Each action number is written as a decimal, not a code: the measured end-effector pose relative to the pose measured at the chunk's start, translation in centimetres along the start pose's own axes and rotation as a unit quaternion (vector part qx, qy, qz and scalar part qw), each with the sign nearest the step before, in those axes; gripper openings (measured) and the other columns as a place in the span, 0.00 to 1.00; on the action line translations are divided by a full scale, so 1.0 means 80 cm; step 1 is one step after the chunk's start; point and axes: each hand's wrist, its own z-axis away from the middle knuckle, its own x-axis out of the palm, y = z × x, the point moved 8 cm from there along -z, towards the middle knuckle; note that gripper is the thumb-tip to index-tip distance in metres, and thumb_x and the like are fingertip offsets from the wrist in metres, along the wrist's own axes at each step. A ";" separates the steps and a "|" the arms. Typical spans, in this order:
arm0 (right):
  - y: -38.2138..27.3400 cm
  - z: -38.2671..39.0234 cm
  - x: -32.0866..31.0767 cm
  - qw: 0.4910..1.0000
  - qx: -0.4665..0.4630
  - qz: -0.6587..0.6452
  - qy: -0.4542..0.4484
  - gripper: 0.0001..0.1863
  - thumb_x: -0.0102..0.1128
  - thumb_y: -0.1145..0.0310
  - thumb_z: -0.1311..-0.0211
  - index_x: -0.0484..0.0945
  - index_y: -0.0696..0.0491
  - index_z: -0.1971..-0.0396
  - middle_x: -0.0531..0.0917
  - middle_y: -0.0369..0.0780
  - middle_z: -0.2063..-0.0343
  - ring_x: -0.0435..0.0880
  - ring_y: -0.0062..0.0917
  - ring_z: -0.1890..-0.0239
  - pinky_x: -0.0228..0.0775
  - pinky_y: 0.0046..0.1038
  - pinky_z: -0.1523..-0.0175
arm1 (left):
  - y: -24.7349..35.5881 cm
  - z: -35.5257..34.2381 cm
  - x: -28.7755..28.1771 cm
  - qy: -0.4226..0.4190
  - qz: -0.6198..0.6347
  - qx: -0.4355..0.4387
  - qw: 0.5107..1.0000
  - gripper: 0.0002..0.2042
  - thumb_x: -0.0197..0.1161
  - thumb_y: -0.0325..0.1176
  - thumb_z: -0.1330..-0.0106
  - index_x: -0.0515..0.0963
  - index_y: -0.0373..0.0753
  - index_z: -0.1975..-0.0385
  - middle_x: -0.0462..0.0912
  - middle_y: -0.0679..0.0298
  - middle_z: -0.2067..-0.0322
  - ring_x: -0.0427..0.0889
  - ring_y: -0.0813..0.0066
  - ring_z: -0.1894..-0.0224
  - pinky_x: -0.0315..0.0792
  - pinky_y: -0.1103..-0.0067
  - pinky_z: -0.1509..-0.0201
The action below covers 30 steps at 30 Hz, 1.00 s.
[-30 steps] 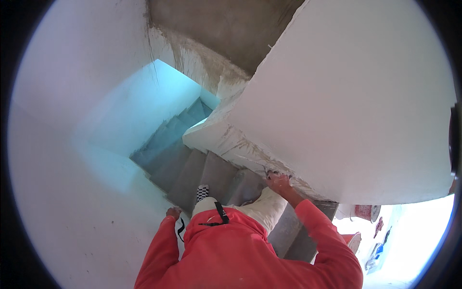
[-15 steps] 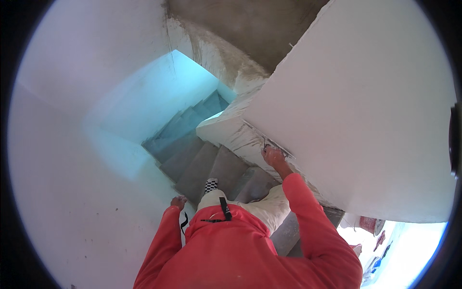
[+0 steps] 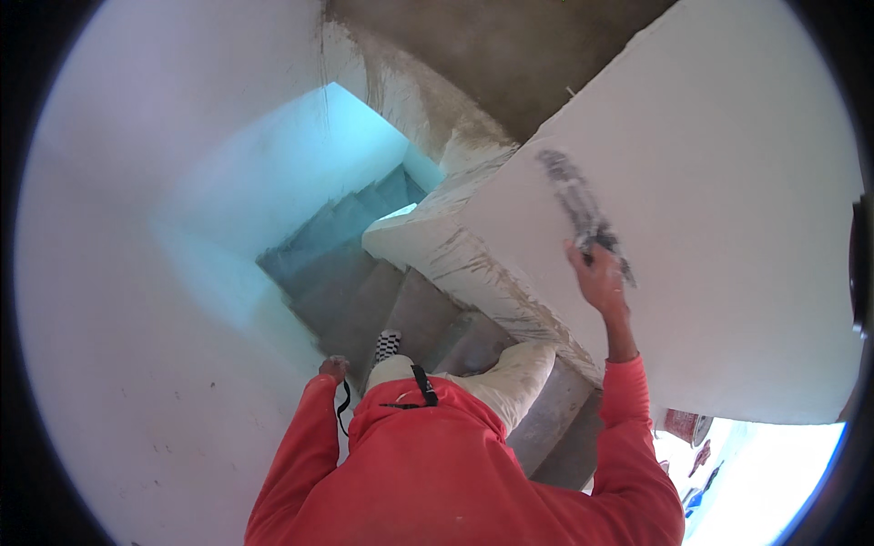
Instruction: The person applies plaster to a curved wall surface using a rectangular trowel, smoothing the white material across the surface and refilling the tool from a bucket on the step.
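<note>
My right hand [image 3: 602, 278] is closed round the handle of a plastering trowel [image 3: 575, 196] with a long, narrow blade. The trowel is smeared by motion and lies over the smooth white wall [image 3: 728, 209] on the right; whether the blade touches the plaster I cannot tell. Low beside the left wall [image 3: 137, 346] is my left hand [image 3: 334, 367], its fingers curled together. What it holds, if anything, is too small to make out. A dark strap [image 3: 344, 407] hangs just below that hand.
Grey stairs [image 3: 350, 305] run down and away between the walls, with a checkered foot [image 3: 387, 346] on one tread. A rough, smeared plaster ledge [image 3: 510, 291] edges the right wall. A reddish bucket [image 3: 687, 426] stands at the lower right. Brown unfinished surface [image 3: 510, 55] shows above.
My right hand has lifted the trowel from the wall's lower edge, up and to the right over the white face. My left hand has barely moved.
</note>
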 end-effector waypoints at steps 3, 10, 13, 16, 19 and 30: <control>0.008 0.016 -0.065 0.995 0.027 -0.039 0.086 0.23 0.54 0.52 0.41 0.72 0.60 0.81 0.69 0.38 0.87 0.66 0.22 0.82 0.60 0.30 0.76 | 0.015 0.016 -0.007 0.028 -0.080 -0.010 0.996 0.13 0.58 0.28 0.43 0.75 0.33 0.58 0.80 0.60 0.61 0.78 0.74 0.58 0.70 0.80 0.51; 0.029 0.048 -0.046 0.977 0.025 -0.211 0.020 0.24 0.52 0.55 0.38 0.66 0.54 0.89 0.63 0.30 0.90 0.59 0.14 0.86 0.51 0.24 0.81 | -0.012 0.038 -0.011 0.027 -0.137 -0.047 0.989 0.18 0.60 0.39 0.45 0.76 0.38 0.56 0.81 0.61 0.59 0.79 0.70 0.55 0.69 0.77 0.48; 0.035 0.067 0.108 0.995 -0.026 0.023 -0.093 0.18 0.54 0.56 0.41 0.72 0.56 0.82 0.76 0.47 0.84 0.75 0.39 0.82 0.64 0.39 0.76 | 0.000 0.047 -0.006 0.023 -0.155 -0.048 0.987 0.18 0.60 0.38 0.44 0.75 0.37 0.55 0.80 0.59 0.57 0.78 0.70 0.55 0.68 0.78 0.48; 0.095 0.096 0.250 0.991 -0.073 0.054 -0.098 0.20 0.50 0.52 0.42 0.74 0.56 0.77 0.79 0.51 0.76 0.78 0.47 0.70 0.68 0.45 0.64 | 0.020 0.054 -0.004 0.012 -0.144 -0.045 0.989 0.18 0.59 0.36 0.42 0.73 0.33 0.54 0.79 0.57 0.56 0.77 0.70 0.54 0.68 0.78 0.48; 0.142 0.109 0.333 0.990 -0.087 0.076 -0.085 0.21 0.47 0.50 0.42 0.75 0.56 0.75 0.80 0.51 0.74 0.79 0.47 0.67 0.69 0.47 0.59 | 0.033 0.061 -0.024 0.027 -0.134 -0.040 0.990 0.19 0.59 0.38 0.43 0.73 0.35 0.53 0.79 0.56 0.56 0.77 0.67 0.54 0.68 0.77 0.47; 0.177 0.078 0.307 0.988 0.003 0.116 -0.100 0.20 0.48 0.50 0.42 0.76 0.53 0.75 0.79 0.49 0.82 0.79 0.46 0.75 0.71 0.46 0.67 | 0.052 0.067 -0.046 0.032 -0.197 -0.051 0.978 0.19 0.59 0.39 0.44 0.75 0.37 0.55 0.80 0.56 0.58 0.78 0.68 0.53 0.68 0.77 0.47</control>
